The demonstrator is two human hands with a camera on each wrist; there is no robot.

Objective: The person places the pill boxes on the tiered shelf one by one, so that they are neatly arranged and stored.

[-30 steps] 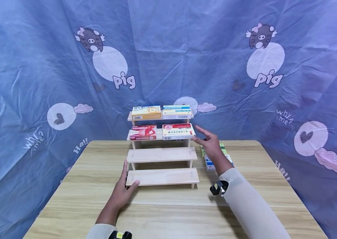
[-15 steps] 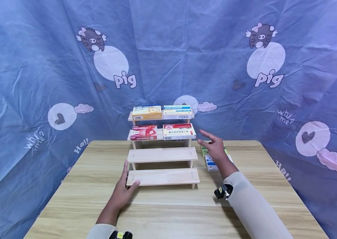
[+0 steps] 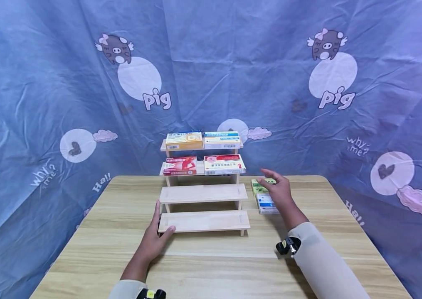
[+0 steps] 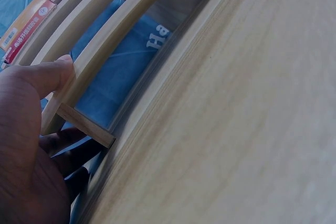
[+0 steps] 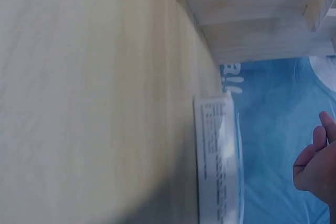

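A wooden stepped display rack [image 3: 203,193] stands on the table. My left hand [image 3: 151,245] holds the left end of its lowest step. In the left wrist view the thumb [image 4: 55,76] lies on the step, with the other fingers below at the side support [image 4: 86,124]. My right hand [image 3: 280,192], fingers loosely spread and holding nothing, hovers to the right of the rack. Under it in the head view lie a green medicine box [image 3: 256,187] and a blue-and-white medicine box [image 3: 266,203], both partly covered by the hand.
The top step carries a yellow-and-white box [image 3: 183,141] and a blue-and-white box [image 3: 221,140]. One step lower sit a red box [image 3: 179,166] and a red-and-cream box [image 3: 224,165]. A blue printed cloth [image 3: 211,74] hangs behind the wooden table [image 3: 211,270].
My right hand has moved right and slightly down, away from the red-and-cream box, uncovering more of the green box. The left hand keeps its place on the rack.
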